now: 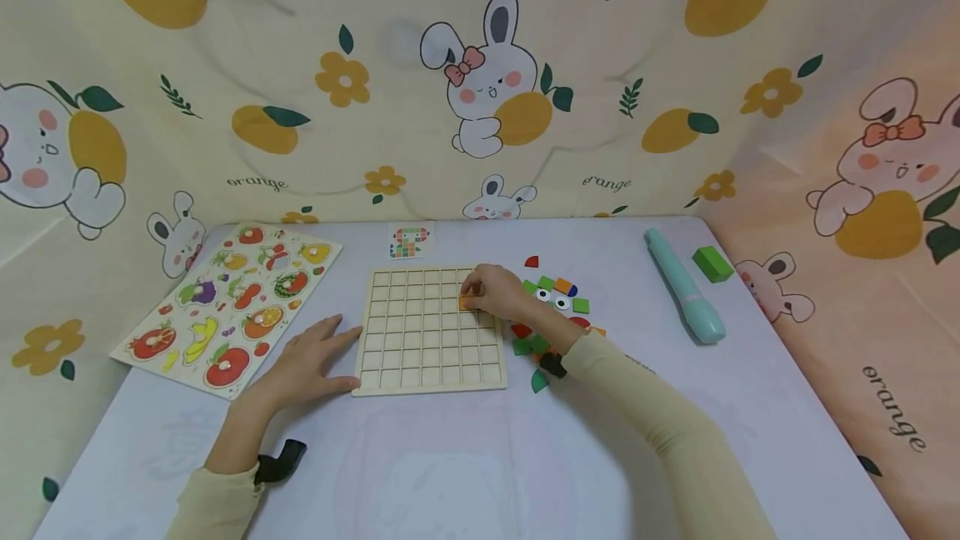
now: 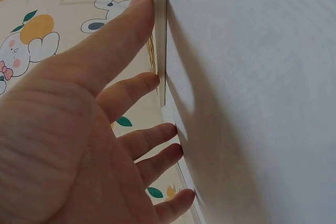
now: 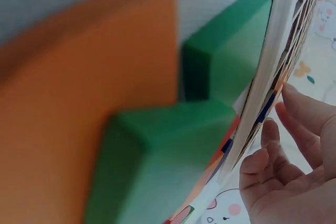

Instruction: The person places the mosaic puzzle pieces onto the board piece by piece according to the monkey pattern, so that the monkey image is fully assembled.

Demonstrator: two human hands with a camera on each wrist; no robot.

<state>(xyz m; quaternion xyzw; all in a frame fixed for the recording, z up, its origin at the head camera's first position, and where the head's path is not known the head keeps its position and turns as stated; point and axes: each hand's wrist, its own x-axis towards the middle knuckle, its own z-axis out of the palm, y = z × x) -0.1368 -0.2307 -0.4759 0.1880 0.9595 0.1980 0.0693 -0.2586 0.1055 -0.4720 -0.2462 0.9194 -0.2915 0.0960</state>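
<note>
A wooden grid board with rows of square cells lies flat on the table. Over its upper right part, my right hand pinches a small orange tile between thumb and fingertips. In the right wrist view the right hand is at the board's edge, and only a sliver of the tile shows. Spread fingers and thumb of my left hand touch the board's left side. The left wrist view shows the left thumb resting along the board's rim.
Loose coloured pieces, including a green tile, lie right of the board. A pattern card sits behind it. At left lies a fruit puzzle board. A teal wand-like object and a green block are at right.
</note>
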